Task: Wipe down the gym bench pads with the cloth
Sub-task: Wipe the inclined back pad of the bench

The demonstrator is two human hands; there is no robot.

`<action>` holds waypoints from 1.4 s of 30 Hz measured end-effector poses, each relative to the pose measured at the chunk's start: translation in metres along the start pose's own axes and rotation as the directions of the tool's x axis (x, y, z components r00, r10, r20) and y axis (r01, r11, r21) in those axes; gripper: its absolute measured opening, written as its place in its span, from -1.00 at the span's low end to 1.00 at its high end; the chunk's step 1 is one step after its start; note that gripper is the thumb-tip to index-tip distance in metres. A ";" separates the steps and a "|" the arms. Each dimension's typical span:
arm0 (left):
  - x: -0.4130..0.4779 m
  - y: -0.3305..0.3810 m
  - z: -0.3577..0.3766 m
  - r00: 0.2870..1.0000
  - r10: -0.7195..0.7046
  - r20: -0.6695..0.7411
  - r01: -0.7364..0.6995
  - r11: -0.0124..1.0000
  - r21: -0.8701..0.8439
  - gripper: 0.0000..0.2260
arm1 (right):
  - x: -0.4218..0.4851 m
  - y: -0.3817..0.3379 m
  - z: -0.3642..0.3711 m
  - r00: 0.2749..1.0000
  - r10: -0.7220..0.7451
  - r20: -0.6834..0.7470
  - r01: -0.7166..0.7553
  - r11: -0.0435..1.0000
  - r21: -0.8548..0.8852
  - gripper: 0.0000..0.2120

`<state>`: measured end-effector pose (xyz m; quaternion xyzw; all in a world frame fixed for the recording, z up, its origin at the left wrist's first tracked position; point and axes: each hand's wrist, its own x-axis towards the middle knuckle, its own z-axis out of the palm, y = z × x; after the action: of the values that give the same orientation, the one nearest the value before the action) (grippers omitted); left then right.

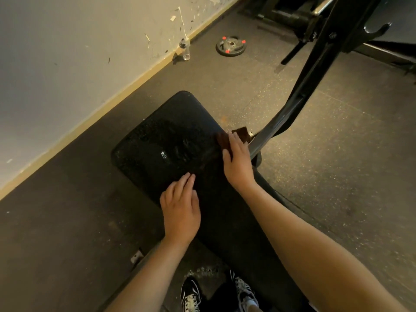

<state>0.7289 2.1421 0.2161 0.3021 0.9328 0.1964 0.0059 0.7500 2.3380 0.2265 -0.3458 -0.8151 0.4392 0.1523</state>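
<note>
Clear bottle (185,49) and round weight plate (230,46) beyond; steel upright (315,75) beside right hand (236,163). Straight fingers (234,140) pressing brown cloth (221,140) onto grainy pad (162,136)

The black pad (162,140) lay flat under the left hand (181,212) and right hand (236,161), wet ahead of them. The brown cloth (222,139) lay under the right hand's fingers, at the pad's edge.

Single head-worn wide-angle view, aimed steeply down and forward over black cushioned bench pad (166,140), close range. Bare forearms (304,233) enter from bottom edge; left hand (181,212) and right hand (236,161) near mid-frame. Black-and-white lace-up sneakers (191,296) at bottom edge, almost straight below lens. Horizon tilted: yellowish wall baseboard (117,97) runs diagonally; dark speckled rubber floor (326,154) fills right side.
</note>
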 end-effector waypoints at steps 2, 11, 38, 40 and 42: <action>-0.001 0.004 0.001 1.000 -0.014 -0.013 0.014 1.000 0.012 -0.63 | -0.010 -0.003 0.015 0.999 0.035 0.028 -0.035 0.999 0.005 -0.43; -0.003 0.010 0.001 0.998 -0.048 -0.027 0.049 0.998 0.030 -0.63 | -0.045 0.008 0.004 0.911 -0.332 0.245 0.360 0.930 -0.078 -0.43; -0.014 -0.016 -0.019 0.999 -0.041 -0.002 0.039 0.974 -0.222 -0.59 | -0.083 -0.013 0.044 0.897 -0.317 0.308 0.338 0.941 -0.017 -0.46; -0.014 -0.020 -0.022 1.000 -0.022 0.016 0.025 0.974 -0.223 -0.59 | -0.070 -0.012 0.034 0.910 -0.324 0.260 0.336 0.942 -0.002 -0.46; -0.013 -0.021 -0.025 0.999 -0.001 0.040 0.009 0.975 -0.220 -0.60 | -0.049 -0.015 0.026 0.965 -0.210 0.155 0.212 0.977 0.006 -0.43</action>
<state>0.7242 2.1101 0.2295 0.3011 0.9058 0.2924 0.0585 0.7640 2.2825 0.2266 -0.2229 -0.8589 0.4417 0.1326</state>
